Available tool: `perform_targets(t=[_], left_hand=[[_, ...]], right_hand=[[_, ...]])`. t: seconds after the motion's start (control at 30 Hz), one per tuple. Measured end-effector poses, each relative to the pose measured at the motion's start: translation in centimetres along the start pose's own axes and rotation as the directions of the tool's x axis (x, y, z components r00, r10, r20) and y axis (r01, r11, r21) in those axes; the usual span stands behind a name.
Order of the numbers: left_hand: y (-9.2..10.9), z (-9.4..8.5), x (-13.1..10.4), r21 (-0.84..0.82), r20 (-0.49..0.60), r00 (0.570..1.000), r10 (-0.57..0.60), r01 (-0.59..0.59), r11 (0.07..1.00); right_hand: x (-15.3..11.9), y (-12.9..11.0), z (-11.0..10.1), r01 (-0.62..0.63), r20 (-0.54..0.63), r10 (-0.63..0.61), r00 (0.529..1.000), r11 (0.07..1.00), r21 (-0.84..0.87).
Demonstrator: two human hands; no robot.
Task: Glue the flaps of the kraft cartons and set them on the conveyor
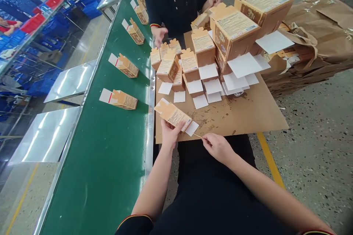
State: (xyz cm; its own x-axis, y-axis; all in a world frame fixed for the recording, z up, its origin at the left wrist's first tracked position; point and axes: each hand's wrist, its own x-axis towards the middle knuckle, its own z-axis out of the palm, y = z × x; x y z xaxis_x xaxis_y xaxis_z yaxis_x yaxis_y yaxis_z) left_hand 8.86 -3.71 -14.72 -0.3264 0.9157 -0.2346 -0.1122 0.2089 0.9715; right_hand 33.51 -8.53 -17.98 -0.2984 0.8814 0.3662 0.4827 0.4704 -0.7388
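My left hand (170, 133) is closed around a small brown printed carton (174, 114), thumb on its printed face. The carton is tilted over the front left of the cardboard sheet, and a white flap (192, 128) sticks out at its near end. My right hand (216, 145) pinches a thin pale strip (197, 136) that reaches to that flap. Whether the strip is part of the carton or a separate piece, I cannot tell. Beyond my hands several similar cartons (203, 43) stand grouped and stacked, many with white flaps hanging open.
A green conveyor belt (110, 161) with a metal edge runs along the left, carrying spaced cartons (125, 100). The cardboard sheet (248, 117) lies under the stacks. Across it a person (176, 7) reaches toward the cartons. Brown paper-wrapped bundles (317, 44) lie at right.
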Motion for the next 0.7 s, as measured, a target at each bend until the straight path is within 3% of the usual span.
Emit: perform_targets(t=[0.2,0.4,0.57,0.7], left_hand=[[0.0,1.0,-1.3,0.077,-0.036,0.997,0.076,-0.073,0.994],[-2.4,1.8,-3.2,0.302,-0.095,0.969,0.227,-0.19,0.934],[-2.7,2.3,-4.0,0.414,-0.027,0.968,0.25,-0.217,0.884],[-2.4,2.4,-3.8,0.447,-0.004,0.965,0.262,-0.233,0.864]], right_hand=[[0.5,0.6,-1.2,-0.106,-0.089,0.106,0.99,0.994,-0.001],[-0.5,0.3,-3.4,-0.197,-0.241,0.206,0.948,0.978,0.062],[-1.5,-0.4,-5.2,-0.272,-0.249,0.293,0.923,0.955,0.115],[-1.4,-1.2,-5.5,-0.259,-0.259,0.29,0.921,0.955,0.145]])
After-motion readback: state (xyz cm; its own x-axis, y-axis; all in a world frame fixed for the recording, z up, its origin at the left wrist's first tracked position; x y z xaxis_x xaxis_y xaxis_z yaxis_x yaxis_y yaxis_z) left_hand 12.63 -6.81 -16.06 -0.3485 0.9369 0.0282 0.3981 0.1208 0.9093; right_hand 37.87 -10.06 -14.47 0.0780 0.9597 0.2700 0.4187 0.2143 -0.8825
